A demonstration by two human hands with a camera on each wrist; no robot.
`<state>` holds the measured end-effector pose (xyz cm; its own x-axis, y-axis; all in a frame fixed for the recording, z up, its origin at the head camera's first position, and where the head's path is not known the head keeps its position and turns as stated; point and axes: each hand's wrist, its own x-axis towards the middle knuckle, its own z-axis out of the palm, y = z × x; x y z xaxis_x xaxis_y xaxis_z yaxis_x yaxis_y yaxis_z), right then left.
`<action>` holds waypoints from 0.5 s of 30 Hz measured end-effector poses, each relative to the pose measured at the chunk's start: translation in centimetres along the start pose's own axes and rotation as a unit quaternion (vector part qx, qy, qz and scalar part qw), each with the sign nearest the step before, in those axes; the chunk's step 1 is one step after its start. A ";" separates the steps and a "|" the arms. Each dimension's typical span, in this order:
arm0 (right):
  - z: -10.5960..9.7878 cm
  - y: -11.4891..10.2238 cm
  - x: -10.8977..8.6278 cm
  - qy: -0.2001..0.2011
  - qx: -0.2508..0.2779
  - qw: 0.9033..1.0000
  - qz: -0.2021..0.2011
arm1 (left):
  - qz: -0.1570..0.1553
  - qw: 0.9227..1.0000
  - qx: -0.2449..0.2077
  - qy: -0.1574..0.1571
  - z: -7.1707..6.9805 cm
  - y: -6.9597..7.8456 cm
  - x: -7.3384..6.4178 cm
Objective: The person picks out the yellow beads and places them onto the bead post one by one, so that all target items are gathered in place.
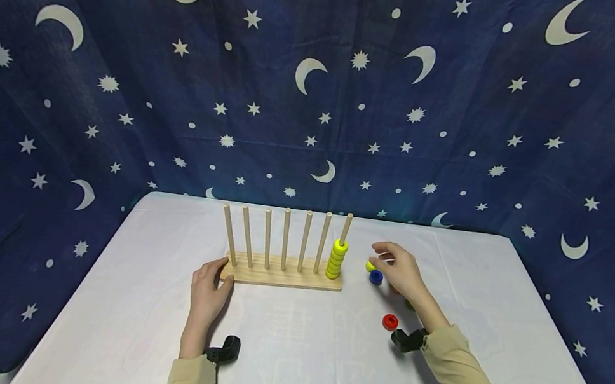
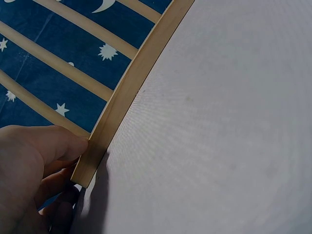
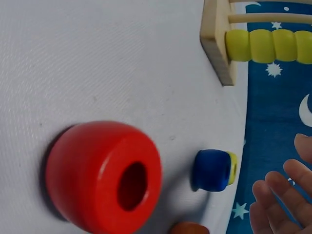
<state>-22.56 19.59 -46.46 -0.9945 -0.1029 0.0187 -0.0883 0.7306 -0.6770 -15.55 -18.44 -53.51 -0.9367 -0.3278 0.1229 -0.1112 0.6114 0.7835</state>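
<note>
A wooden peg rack [image 1: 280,276] stands on the table with several upright pegs. Yellow beads [image 1: 336,259] are stacked on its rightmost peg, while the other pegs are bare. My left hand [image 1: 210,289] grips the left end of the base, thumb in front and fingers behind, as the left wrist view confirms for the base [image 2: 122,97]. My right hand [image 1: 402,273] hovers just right of a loose yellow bead [image 1: 370,266] and a blue bead [image 1: 375,278]. Its fingers [image 3: 280,197] are loosely bent, with nothing seen between them.
A red bead [image 1: 390,322] lies nearer the front, large in the right wrist view. An orange bead [image 3: 190,228] and a green bead [image 1: 410,305] are partly hidden, in the head view by the right arm. A dark star-patterned cloth [image 1: 274,85] hangs behind the white table [image 1: 287,356].
</note>
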 end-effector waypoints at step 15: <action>1.3 1.5 1.3 -0.022 -0.002 0.999 0.031 | -0.004 1.000 0.000 -0.007 0.0 0.1 0.0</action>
<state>-23.95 19.70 -48.41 -0.9947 -0.0870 -0.0555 -0.0270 0.7387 -0.6735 -15.57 -18.37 -53.38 -0.9404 -0.3222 0.1088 -0.1181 0.6094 0.7840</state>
